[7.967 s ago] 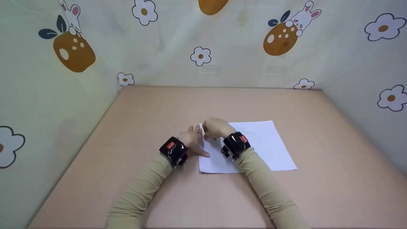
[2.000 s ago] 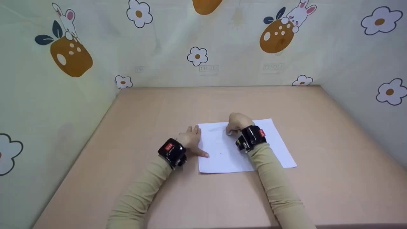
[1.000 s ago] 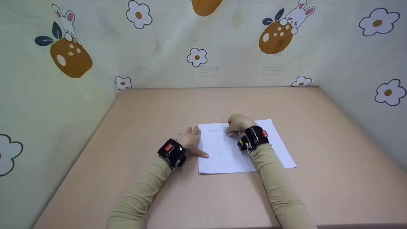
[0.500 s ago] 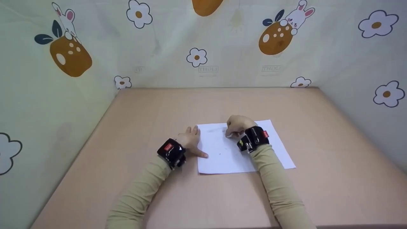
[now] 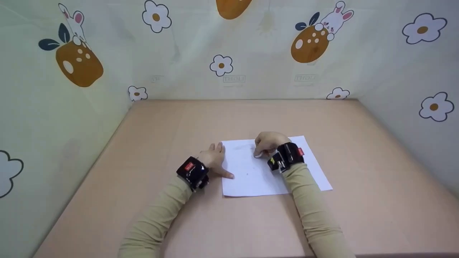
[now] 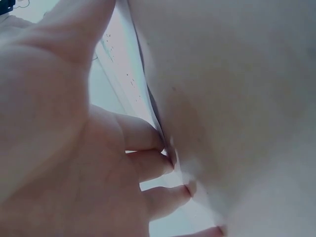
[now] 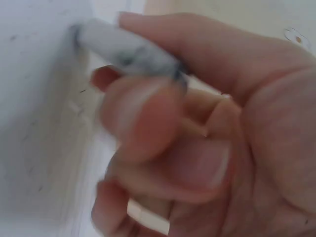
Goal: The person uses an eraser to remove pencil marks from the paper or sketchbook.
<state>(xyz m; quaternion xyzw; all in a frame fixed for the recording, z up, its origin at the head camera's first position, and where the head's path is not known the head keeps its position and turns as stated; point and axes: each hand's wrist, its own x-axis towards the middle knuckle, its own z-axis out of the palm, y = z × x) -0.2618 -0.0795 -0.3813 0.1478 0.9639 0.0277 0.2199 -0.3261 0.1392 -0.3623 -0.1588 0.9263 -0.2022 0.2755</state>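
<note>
A white sheet of paper [image 5: 240,184] lies flat on the table, with faint grey smudges near its upper left and small dark specks on it. Spread across its left edge is my left hand [image 5: 214,160], thumb on the sheet, fingers straight. In the left wrist view the fingertips of the left hand [image 6: 103,168] press down along the paper's edge. My right hand [image 5: 270,141] is over the paper's upper middle. The right wrist view shows it pinching a white eraser [image 7: 126,47] with dark smudges, one end at the paper, dark crumbs around.
The light brown table [image 5: 186,125] extends on all sides of the paper. Behind and beside it stand pale walls [image 5: 186,46] covered with printed flowers and rabbits. A black camera band [image 5: 193,173] is strapped on each wrist.
Over the eight seconds my right hand has gone from the paper's left edge to its upper middle. In the last second it shifts slightly towards me. The left hand stays in place.
</note>
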